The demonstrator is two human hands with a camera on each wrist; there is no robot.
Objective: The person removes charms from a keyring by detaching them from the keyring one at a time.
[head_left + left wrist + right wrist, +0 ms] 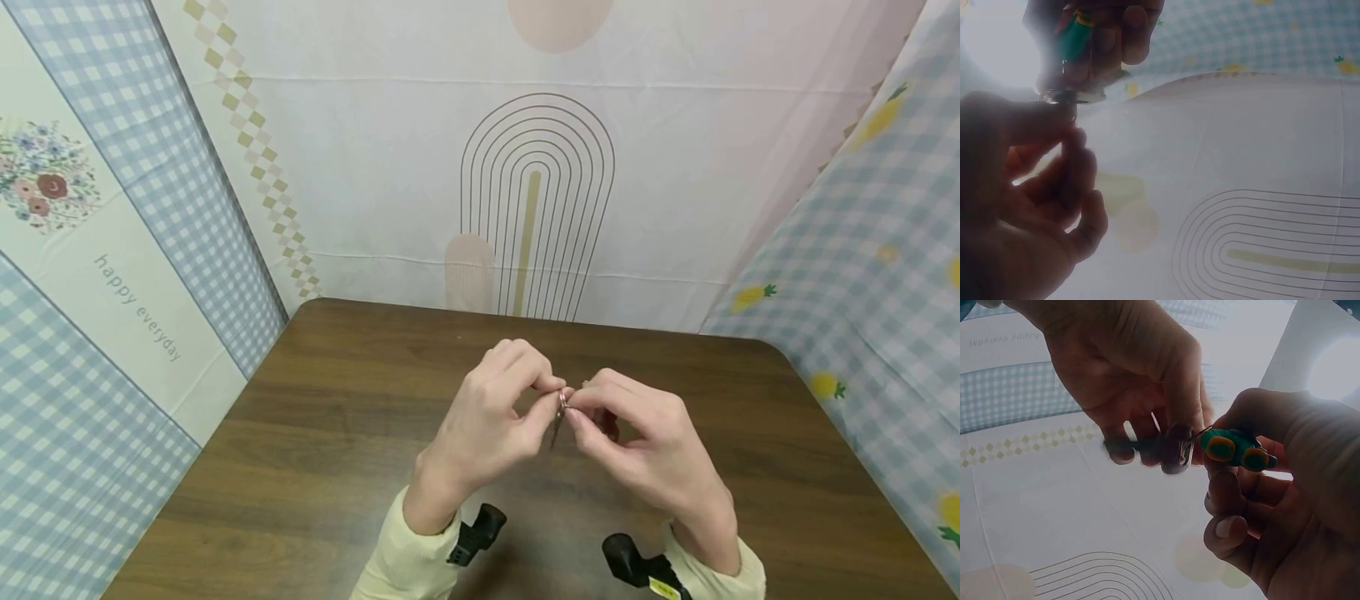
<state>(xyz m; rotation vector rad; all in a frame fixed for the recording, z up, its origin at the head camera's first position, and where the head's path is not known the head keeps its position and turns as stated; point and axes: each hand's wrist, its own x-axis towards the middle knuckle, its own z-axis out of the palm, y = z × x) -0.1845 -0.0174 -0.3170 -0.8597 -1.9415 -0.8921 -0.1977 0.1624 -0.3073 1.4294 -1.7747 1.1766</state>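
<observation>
Above the table, my left hand (480, 421) and right hand (648, 442) meet at the fingertips over a small keychain. The left thumb and fingers pinch its metal split ring (562, 400). A slim dark piece, perhaps a key (556, 432), hangs below the ring; it is blurred in the right wrist view. My right thumb and index finger grip the other end, by a green charm with orange-rimmed spots (1235, 450). That charm also shows among the right fingers in the left wrist view. Fingers partly hide where ring and charm join.
The brown wooden table (315, 450) lies beneath both hands. Behind it hangs a pale patterned cloth (375, 167). Blue checked cloths flank the left and right sides. Black wrist cameras (480, 533) sit on both forearms.
</observation>
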